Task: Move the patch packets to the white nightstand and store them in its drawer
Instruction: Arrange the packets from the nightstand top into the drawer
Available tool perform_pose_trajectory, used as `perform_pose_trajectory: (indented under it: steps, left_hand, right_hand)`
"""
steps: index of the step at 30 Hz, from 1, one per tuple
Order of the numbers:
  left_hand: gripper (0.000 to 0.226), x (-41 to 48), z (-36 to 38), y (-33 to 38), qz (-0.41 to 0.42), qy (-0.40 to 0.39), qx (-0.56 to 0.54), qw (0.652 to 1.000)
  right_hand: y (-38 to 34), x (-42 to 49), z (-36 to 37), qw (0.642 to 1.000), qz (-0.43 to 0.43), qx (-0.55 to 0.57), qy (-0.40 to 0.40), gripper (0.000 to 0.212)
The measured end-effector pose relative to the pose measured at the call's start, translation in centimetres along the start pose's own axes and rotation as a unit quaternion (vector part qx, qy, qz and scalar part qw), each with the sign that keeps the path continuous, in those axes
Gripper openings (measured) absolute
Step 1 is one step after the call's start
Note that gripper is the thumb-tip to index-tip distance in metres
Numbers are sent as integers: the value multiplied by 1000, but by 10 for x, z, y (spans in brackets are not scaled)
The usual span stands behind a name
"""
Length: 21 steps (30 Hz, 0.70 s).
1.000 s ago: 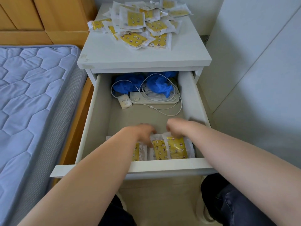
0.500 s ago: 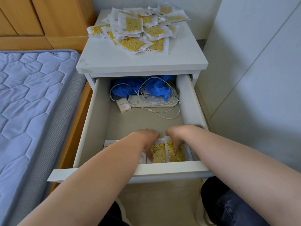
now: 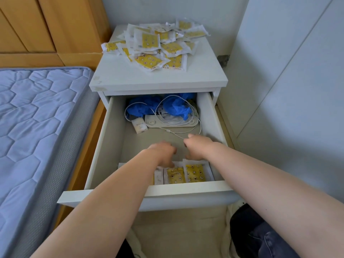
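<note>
1. White nightstand point(image 3: 158, 79), seen from your head camera, stands between a blue quilted mattress point(image 3: 37, 118) on your left and a pale wall panel point(image 3: 288, 90) on your right.
2. Most of the packets lie in a pile point(image 3: 154, 47) toward the back of its top, yellow and white, overlapping at all angles, and one pokes out past the left edge.
3. Its drawer point(image 3: 104, 146) is pulled far out toward you.
4. A few stored packets point(image 3: 193, 173) sit side by side against the drawer's front panel with their yellow faces showing. Your left forearm hides the left end of that row.
5. Your left hand point(image 3: 163, 151) is over the drawer with its back to the camera and its fingers pointing down at the top edge of the row. You cannot tell from here whether they pinch a packet or only touch it.
6. Your right hand point(image 3: 199, 146) hangs just beside the left, above the row and apart from it. Its fingers are loosely bent and nothing shows in them.
7. At the back of the drawer lie crumpled blue gloves point(image 3: 175, 108), a flat white device point(image 3: 171, 123), a small box point(image 3: 139, 125) and a looping white cable point(image 3: 199, 125).
8. Wooden panelling point(image 3: 46, 25) rises behind the mattress.
</note>
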State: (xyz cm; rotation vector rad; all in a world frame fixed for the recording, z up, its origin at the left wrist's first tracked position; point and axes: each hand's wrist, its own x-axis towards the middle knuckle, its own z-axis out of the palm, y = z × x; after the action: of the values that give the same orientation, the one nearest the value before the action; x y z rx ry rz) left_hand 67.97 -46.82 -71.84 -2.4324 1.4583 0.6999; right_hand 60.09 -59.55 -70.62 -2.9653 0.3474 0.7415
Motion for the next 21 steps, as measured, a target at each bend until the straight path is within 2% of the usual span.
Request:
perform_pose_trajectory:
  steps: [3, 5, 10, 15, 18, 21]
  left_hand:
    - [38, -10, -19, -1, -22, 78, 13, 997]
    - [37, -19, -33, -1, -35, 121, 22, 992]
    - [46, -48, -66, -1, -54, 206, 9, 977]
    - [69, -75, -102, -7, -78, 269, 8, 960]
    - [75, -86, -124, -11, -94, 298, -4, 950]
    - [76, -87, -140, -20, -96, 324, -11, 941]
  right_hand:
    - [3, -14, -15, 997, -12, -26, 67, 49]
    - [5, -23, -23, 994, -10, -40, 98, 46]
    - [8, -48, -46, 981, -7, -40, 189, 48]
    - [12, -61, -86, 958, -14, -37, 283, 46]
    - [13, -62, -111, 953, -14, -28, 302, 49]
    - [16, -60, -129, 952, -17, -21, 305, 62]
